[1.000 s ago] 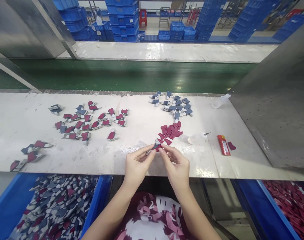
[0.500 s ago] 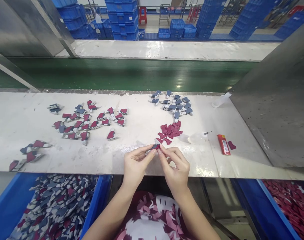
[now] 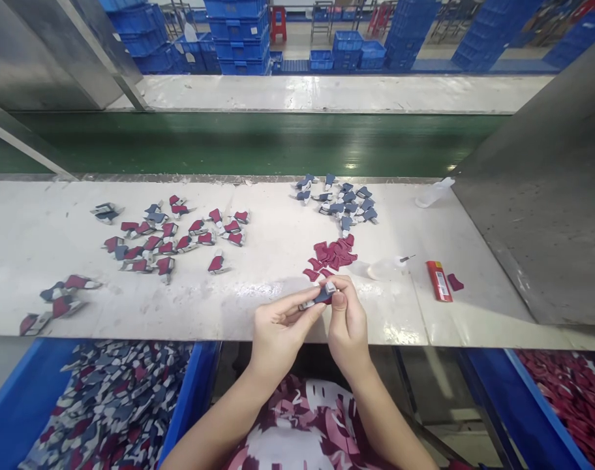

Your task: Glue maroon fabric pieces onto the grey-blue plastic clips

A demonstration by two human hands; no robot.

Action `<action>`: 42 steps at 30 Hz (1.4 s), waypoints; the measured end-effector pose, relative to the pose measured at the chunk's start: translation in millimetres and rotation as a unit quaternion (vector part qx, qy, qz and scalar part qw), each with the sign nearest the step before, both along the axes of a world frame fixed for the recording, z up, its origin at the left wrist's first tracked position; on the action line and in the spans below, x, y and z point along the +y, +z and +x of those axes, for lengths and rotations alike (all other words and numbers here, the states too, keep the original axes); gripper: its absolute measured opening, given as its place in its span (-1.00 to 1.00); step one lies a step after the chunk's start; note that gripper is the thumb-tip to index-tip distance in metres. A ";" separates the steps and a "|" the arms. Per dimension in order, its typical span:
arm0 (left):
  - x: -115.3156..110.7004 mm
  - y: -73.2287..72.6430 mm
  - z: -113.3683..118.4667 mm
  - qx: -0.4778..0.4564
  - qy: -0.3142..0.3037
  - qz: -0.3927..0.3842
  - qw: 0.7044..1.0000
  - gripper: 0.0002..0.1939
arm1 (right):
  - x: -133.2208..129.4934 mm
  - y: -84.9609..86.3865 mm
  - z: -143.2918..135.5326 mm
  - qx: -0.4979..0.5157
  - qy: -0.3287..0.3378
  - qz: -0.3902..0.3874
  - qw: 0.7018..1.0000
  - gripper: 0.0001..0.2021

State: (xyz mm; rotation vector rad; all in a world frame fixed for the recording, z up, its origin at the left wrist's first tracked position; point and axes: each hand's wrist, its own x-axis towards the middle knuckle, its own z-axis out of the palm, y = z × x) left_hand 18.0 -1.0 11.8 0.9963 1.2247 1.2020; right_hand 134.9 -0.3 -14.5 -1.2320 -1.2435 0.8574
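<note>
A small part (image 3: 323, 296), dark blue and grey with a maroon edge, is held between both hands just above the table's front edge. My left hand (image 3: 280, 326) pinches its left end, and my right hand (image 3: 347, 320) grips its right end with thumb and fingers. Just beyond the fingers lies a pile of flat maroon pieces (image 3: 335, 253). Behind that pile sit several blue and grey parts (image 3: 349, 207). Many maroon and grey parts (image 3: 167, 248) are spread over the table's left half.
A translucent bottle with a thin tip (image 3: 385, 268) lies right of the pile, near a red lighter (image 3: 439, 282). Another clear container (image 3: 433, 194) is by the metal panel (image 3: 547, 196). Blue bins (image 3: 192, 385) of parts stand below the table's edge; a green belt (image 3: 278, 143) runs behind.
Both hands have moved slightly right with the part. The part is turned so its blue face and grey end show more, and my right fingers now wrap around its end.
</note>
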 end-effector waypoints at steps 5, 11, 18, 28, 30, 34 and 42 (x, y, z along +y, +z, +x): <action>1.4 2.4 3.6 -0.025 -0.003 -0.018 1.000 -0.77 | -3.6 -7.9 -7.7 -0.012 -0.040 0.007 0.999 -0.76; 5.0 5.2 2.4 -0.031 0.007 -0.035 0.999 -0.77 | -4.2 -0.3 8.6 0.030 0.025 -0.013 0.999 -0.63; 5.2 8.3 2.0 -0.034 0.004 -0.027 0.999 -0.78 | -3.0 8.9 19.1 -0.040 0.055 0.018 0.998 -0.74; 3.8 14.0 5.8 -0.026 0.002 -0.023 0.999 -0.80 | -1.9 6.7 18.3 0.025 0.047 0.020 0.998 -0.80; 3.1 12.4 7.4 -0.028 -0.001 -0.020 0.999 -0.81 | -1.1 5.4 16.9 0.064 0.042 0.024 0.997 -0.84; 3.0 6.1 9.4 -0.034 0.006 -0.006 0.999 -0.81 | -0.1 2.2 14.5 0.106 0.036 0.016 0.994 -0.84; 0.9 3.4 8.5 -0.026 0.017 -0.002 1.000 -0.80 | -1.4 2.4 14.0 0.072 0.043 0.015 0.996 -0.81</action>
